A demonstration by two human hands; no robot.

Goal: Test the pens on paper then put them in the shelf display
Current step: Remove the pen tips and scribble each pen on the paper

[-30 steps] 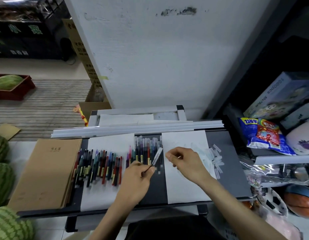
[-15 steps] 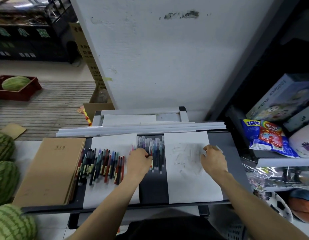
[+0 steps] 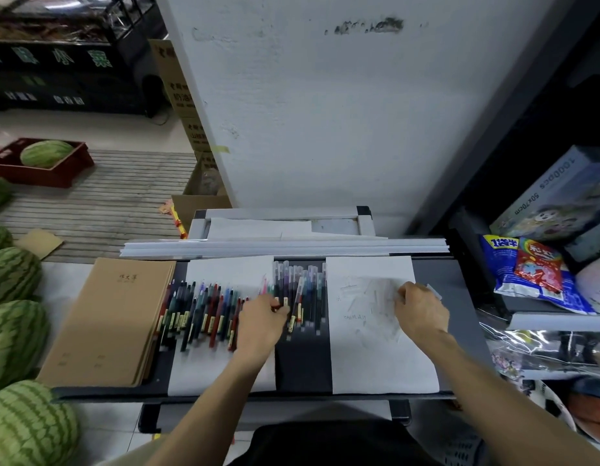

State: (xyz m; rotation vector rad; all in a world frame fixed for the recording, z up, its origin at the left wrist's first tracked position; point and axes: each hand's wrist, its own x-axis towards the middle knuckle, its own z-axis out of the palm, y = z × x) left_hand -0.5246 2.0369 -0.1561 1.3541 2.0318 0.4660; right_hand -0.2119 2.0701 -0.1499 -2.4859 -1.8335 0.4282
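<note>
Pens (image 3: 302,297) lie in a row on the dark worktop (image 3: 302,364). The left hand (image 3: 260,327) pinches one at the row's left edge. The right hand (image 3: 421,314) is curled at the right edge of the scribbled paper (image 3: 369,348); whether its fingers grasp anything cannot be told.

Both forearms are shown bare, up to the left hand (image 3: 258,326) and the right hand (image 3: 421,312). A black garment (image 3: 325,445) is worn on the torso, visible at bottom centre.
</note>
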